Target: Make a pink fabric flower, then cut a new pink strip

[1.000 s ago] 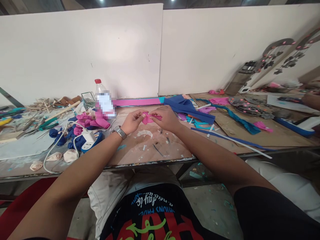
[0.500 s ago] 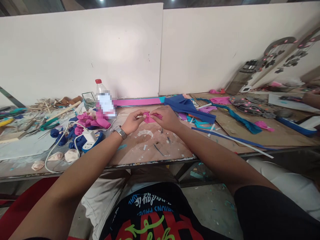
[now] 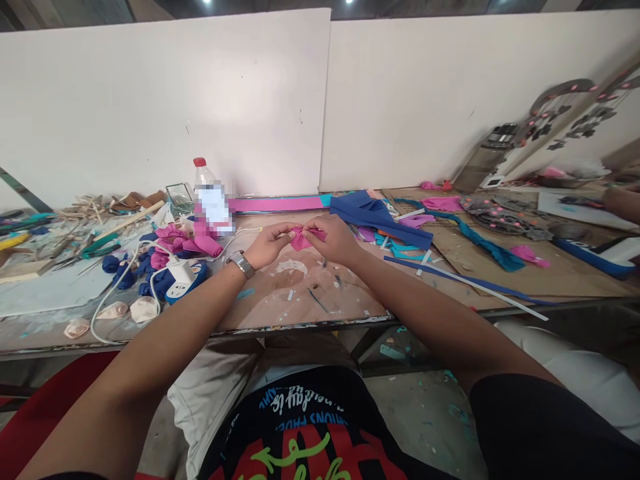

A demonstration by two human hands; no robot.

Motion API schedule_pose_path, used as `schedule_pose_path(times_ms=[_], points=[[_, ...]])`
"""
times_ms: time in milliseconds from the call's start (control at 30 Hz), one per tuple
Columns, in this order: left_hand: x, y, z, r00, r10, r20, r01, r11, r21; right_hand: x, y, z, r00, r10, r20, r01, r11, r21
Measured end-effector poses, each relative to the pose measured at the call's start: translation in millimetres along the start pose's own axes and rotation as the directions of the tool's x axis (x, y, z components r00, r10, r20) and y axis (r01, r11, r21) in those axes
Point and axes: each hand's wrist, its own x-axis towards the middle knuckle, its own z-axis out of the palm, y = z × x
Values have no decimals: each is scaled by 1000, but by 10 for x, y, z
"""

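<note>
Hands meet at the centre of the frame, above the worn brown work table [image 3: 300, 293]. Left hand [image 3: 267, 243], with a metal wristwatch [image 3: 242, 264] on its wrist, pinches the left end of a small crumpled piece of pink fabric [image 3: 301, 238] between thumb and fingertips. Right hand [image 3: 334, 239] pinches the right end of the same piece, fingers pressed together around it. The pink fabric sits between the two hands, held just clear of the table surface; whether it touches the table cannot be told.

Left of centre: a clear plastic bottle with a red cap [image 3: 207, 197], standing upright near the white partition wall [image 3: 165, 100]. In front of the bottle lie rolled pink fabric pieces [image 3: 183, 241] and rolled dark blue fabric pieces [image 3: 127, 263], beside a white power strip with a white cable [image 3: 179, 275]. Cream fabric rosettes [image 3: 125, 311] lie at lower left of the table. Wooden sticks [image 3: 95, 208] and green-handled scissors [image 3: 97, 245] lie at far left.

Right of centre: a folded dark blue fabric sheet [image 3: 373, 213], then a long teal fabric strip [image 3: 480, 241]. Another person's arm [image 3: 623, 202] shows at the right edge.
</note>
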Motion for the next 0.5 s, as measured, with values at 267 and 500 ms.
schedule_pose_path(times_ms=[267, 500], points=[[-1, -57, 23, 1000, 2, 4, -1, 991, -137, -1, 7, -5, 1000, 0, 0, 0, 998, 68], [-6, -98, 12, 999, 7, 41, 1, 977, -212, -6, -6, -9, 997, -46, 59, 39, 992, 117]])
